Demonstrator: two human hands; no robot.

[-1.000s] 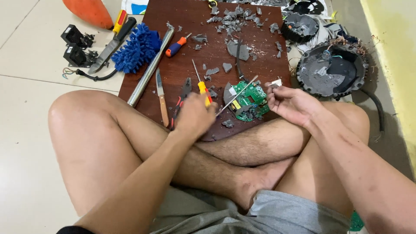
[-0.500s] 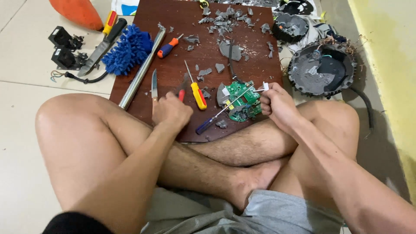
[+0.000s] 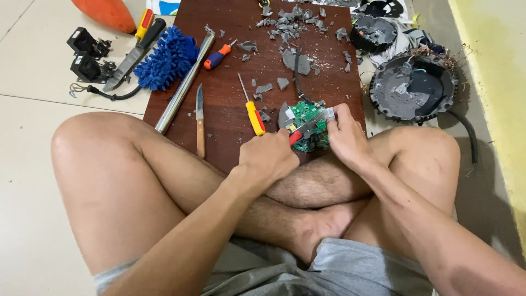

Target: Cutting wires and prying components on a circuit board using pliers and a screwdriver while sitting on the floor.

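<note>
I sit cross-legged at a dark wooden board (image 3: 230, 66). My left hand (image 3: 268, 156) is closed around the red handles of pliers (image 3: 302, 131), whose metal jaws reach onto a round green circuit board (image 3: 308, 116). My right hand (image 3: 342, 134) grips the right edge of that circuit board and presses it against the wooden board's near edge. A yellow-handled screwdriver (image 3: 252, 114) lies just left of my left hand.
On the board lie a wooden-handled knife (image 3: 200, 118), a metal tube (image 3: 183, 82), an orange-and-blue screwdriver (image 3: 219, 55) and several grey plastic shards (image 3: 290, 24). A blue duster (image 3: 167, 57), another knife (image 3: 131, 57) and black parts (image 3: 85, 52) sit left; round black housings (image 3: 413, 87) right.
My left hand has left the spot near the knife, picked up the red-handled pliers and brought them to the circuit board. My right hand stays on the circuit board.
</note>
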